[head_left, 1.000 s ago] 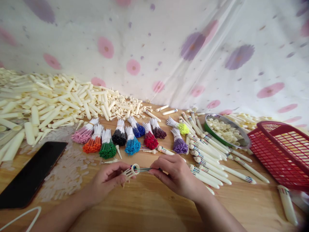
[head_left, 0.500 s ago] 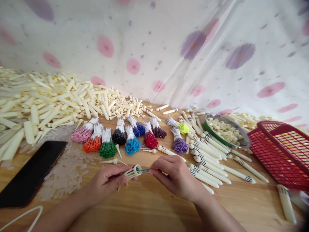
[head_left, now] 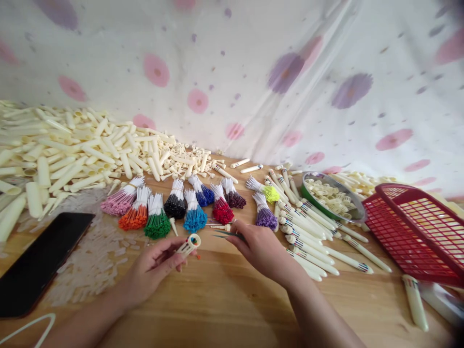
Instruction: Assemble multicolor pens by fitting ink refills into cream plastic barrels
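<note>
My left hand [head_left: 155, 266] is closed around a cream slotted pen barrel [head_left: 185, 245], its open end tilted up to the right. Coloured ends, red and green among them, show inside that opening. In my right hand [head_left: 257, 249] is a pair of tweezers [head_left: 227, 234], thin dark tips pointing left, apart from the barrel. Just beyond lie bundles of white-stemmed sticks with coloured ends: a green bundle [head_left: 157, 220], a light blue bundle [head_left: 195, 212], a red bundle [head_left: 222, 208] and a purple bundle [head_left: 266, 215], among several others.
Cream tubes [head_left: 72, 150] are heaped at the back left. A black phone [head_left: 43, 261] lies beside clear plastic bits [head_left: 87, 261]. Multicolour pens [head_left: 304, 222] lie at the right, near a bowl [head_left: 360, 212] of cream parts and a red basket [head_left: 406, 232]. A patterned sheet [head_left: 232, 63] hangs behind.
My right hand has drawn away from the barrel's mouth, up and to the right, and the tweezer tips now show. My left hand has shifted slightly left and up with the barrel.
</note>
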Action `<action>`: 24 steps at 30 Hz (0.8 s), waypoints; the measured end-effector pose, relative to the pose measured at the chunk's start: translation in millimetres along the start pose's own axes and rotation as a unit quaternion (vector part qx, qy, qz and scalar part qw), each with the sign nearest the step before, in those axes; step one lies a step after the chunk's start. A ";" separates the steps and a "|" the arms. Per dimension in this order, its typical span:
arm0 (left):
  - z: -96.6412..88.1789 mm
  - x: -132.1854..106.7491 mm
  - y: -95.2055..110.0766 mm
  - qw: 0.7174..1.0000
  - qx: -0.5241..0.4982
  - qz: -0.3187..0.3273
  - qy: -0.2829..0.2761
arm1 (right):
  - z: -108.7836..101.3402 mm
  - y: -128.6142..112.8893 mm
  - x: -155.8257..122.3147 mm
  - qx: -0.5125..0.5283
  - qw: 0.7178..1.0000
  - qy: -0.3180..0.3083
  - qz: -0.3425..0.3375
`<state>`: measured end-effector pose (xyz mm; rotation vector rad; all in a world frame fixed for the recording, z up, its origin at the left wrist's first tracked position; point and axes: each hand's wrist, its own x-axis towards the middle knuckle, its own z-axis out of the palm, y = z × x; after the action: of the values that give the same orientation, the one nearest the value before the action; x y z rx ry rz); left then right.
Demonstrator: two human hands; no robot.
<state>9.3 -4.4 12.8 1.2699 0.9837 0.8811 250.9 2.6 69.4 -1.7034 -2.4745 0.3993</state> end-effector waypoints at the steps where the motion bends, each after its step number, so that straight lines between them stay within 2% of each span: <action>1: -0.6 0.6 -0.5 1.000 -0.004 0.000 0.015 | 7.3 -0.5 3.9 -0.050 0.998 -0.027 0.039; 4: -1.3 2.3 -1.1 0.999 -0.009 -0.002 0.031 | 29.6 -3.5 14.1 -0.134 0.986 -0.054 0.079; 7: -1.0 2.8 -1.8 0.999 -0.007 -0.009 0.030 | 34.9 -2.4 18.2 -0.142 0.985 -0.040 0.086; 10: -1.7 1.8 -3.6 0.999 -0.007 -0.026 0.038 | 16.1 13.6 16.3 -0.134 0.980 -0.014 0.148; 12: -2.5 0.9 -4.7 0.998 -0.002 -0.037 0.041 | -1.2 33.7 13.2 -0.137 0.967 0.008 0.216; 14: -3.0 0.3 -5.5 0.998 0.001 -0.041 0.037 | -14.1 57.1 10.0 -0.140 0.956 0.040 0.253; 18: -2.2 0.7 -6.8 0.999 -0.007 -0.033 0.028 | -17.7 90.7 7.4 -0.099 0.962 -0.004 0.256; 24: -1.0 2.2 -7.7 1.000 0.001 -0.018 0.022 | -11.0 92.5 11.6 -0.057 0.971 -0.021 0.230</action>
<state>9.1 -2.8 5.0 1.2355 1.0394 0.8849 332.6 46.1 53.7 -2.3409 -2.1456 0.3379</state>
